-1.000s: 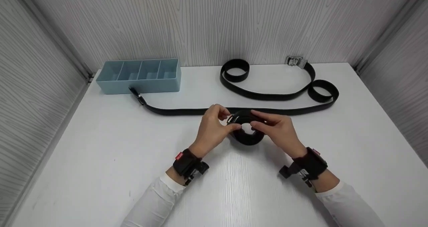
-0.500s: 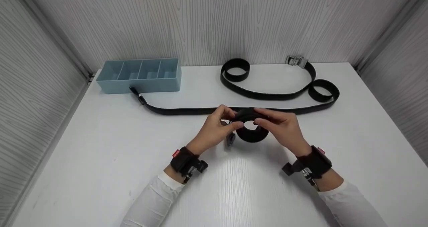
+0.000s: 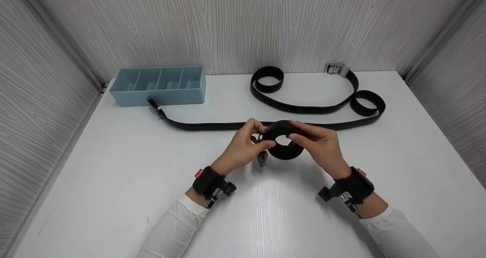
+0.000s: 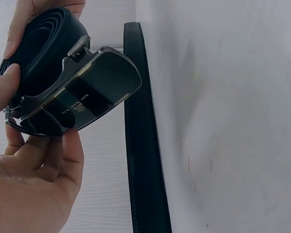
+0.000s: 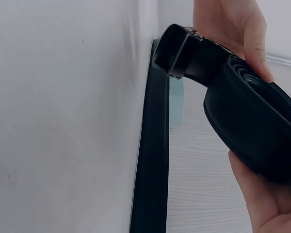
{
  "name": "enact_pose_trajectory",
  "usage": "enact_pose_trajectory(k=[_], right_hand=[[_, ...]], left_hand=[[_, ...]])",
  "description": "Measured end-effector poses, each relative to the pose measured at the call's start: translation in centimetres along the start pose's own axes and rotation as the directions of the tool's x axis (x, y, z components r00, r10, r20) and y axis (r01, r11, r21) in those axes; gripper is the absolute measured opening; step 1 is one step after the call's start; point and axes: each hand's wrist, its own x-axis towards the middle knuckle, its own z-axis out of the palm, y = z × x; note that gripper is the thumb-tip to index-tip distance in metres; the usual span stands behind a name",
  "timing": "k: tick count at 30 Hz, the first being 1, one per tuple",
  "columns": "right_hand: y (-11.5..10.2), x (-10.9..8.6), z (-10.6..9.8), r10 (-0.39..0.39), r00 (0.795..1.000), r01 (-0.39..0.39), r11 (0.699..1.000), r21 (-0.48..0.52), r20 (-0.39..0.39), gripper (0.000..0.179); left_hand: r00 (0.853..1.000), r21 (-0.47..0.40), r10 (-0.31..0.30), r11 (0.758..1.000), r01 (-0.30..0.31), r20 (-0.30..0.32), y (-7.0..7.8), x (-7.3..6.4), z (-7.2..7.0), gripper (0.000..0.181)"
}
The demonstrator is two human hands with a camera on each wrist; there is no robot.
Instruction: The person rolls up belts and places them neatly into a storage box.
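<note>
Both hands hold a black belt (image 3: 285,152) wound into a round coil, close over the white table. My left hand (image 3: 243,146) pinches its left side near the metal buckle (image 4: 89,92), which shows a small logo and lettering in the left wrist view. My right hand (image 3: 321,144) grips the coil's right side, thumb at the inner hole and fingers along the outside. In the right wrist view the coil (image 5: 252,121) shows its stacked layers, with the buckle end sticking out. Behind the hands a second black belt (image 3: 205,127) stretches across the table.
A blue four-slot box, really a divided box (image 3: 159,97), stands at the back left, the second belt's end close to its front. A third black belt (image 3: 300,109) with a silver buckle (image 3: 336,68) curves at the back right. Wood-grain panels (image 3: 235,26) enclose the table (image 3: 114,166).
The coil has risen slightly and moved a little right, tilting in the hands. The buckle has come into view below the left hand's fingers. The other belts have stayed put.
</note>
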Motion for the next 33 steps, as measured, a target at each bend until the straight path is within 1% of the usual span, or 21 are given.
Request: enact_pose_trajectory(k=[4,7,9,11,13,14,16,17,18,20,22,24,25,27,29,31,33], right_hand=[[-0.2,0.3,-0.2,0.071,0.997,-0.070,0.996,-0.064,0.017,0.040],[-0.6,0.6,-0.6,0.110,0.991,-0.094,0.978,-0.187,0.076,0.046],[-0.9,0.8,-0.9,0.114,0.983,-0.070,0.956,-0.284,0.143,0.050],[-1.1,0.9,-1.0,0.102,0.972,-0.018,0.930,-0.366,0.211,0.053],[-1.2,0.9,-0.9,0.087,0.964,0.018,0.920,-0.391,0.249,0.054],[-1.2,0.8,-0.8,0.082,0.964,0.025,0.919,-0.394,0.252,0.053],[-1.0,0.7,-0.5,0.079,0.972,0.010,0.927,-0.375,0.221,0.051],[-0.9,0.6,-0.4,0.079,0.979,-0.005,0.933,-0.359,0.190,0.050],[-0.7,0.5,-0.1,0.076,0.986,-0.022,0.942,-0.334,0.150,0.048],[-0.5,0.3,0.4,0.059,0.996,-0.037,0.955,-0.293,0.067,0.047],[-0.2,0.0,1.0,0.035,0.999,-0.034,0.966,-0.255,-0.002,0.047],[0.0,-0.3,1.7,0.005,0.999,-0.015,0.971,-0.237,-0.042,0.047],[0.0,-0.5,2.0,-0.006,0.999,-0.005,0.972,-0.234,-0.047,0.048],[0.2,-0.8,2.5,-0.011,0.999,0.005,0.976,-0.216,-0.030,0.050],[0.2,-1.0,2.8,0.014,1.000,-0.013,0.986,-0.166,0.006,0.051],[0.2,-1.1,2.7,0.061,0.997,-0.058,0.995,-0.077,0.046,0.047],[0.3,-0.9,2.5,0.117,0.991,-0.118,0.993,0.013,0.071,0.038]], left_hand=[[1.000,0.059,-0.012,0.998,0.013,-0.015,0.2,-0.2,0.0,0.033],[1.000,0.139,0.006,0.990,-0.004,-0.013,0.4,-0.3,-0.2,0.031],[1.000,0.209,0.029,0.978,-0.029,0.003,0.6,-0.4,-0.4,0.031],[0.998,0.271,0.053,0.961,-0.060,0.035,0.7,-0.4,-0.6,0.031],[0.996,0.303,0.068,0.949,-0.084,0.062,0.8,-0.4,-0.7,0.030],[0.995,0.306,0.075,0.947,-0.092,0.068,0.7,-0.4,-0.7,0.030],[0.993,0.312,0.100,0.943,-0.114,0.060,0.6,-0.4,-0.6,0.031],[0.992,0.314,0.120,0.941,-0.127,0.042,0.5,-0.3,-0.6,0.031],[0.990,0.317,0.140,0.938,-0.138,0.017,0.5,-0.3,-0.4,0.032],[0.982,0.332,0.184,0.930,-0.158,-0.048,0.3,-0.2,-0.1,0.035],[0.970,0.357,0.214,0.920,-0.160,-0.115,0.2,-0.1,0.3,0.038],[0.958,0.387,0.230,0.910,-0.149,-0.172,0.1,-0.1,0.7,0.038],[0.953,0.401,0.234,0.905,-0.141,-0.192,0.1,-0.1,0.8,0.037],[0.945,0.428,0.242,0.894,-0.130,-0.218,-0.1,-0.1,0.9,0.035],[0.937,0.434,0.256,0.891,-0.133,-0.239,-0.2,-0.1,0.6,0.033],[0.930,0.406,0.267,0.902,-0.149,-0.252,-0.2,0.0,0.2,0.033],[0.924,0.362,0.280,0.915,-0.175,-0.260,-0.2,0.2,-0.3,0.033]])
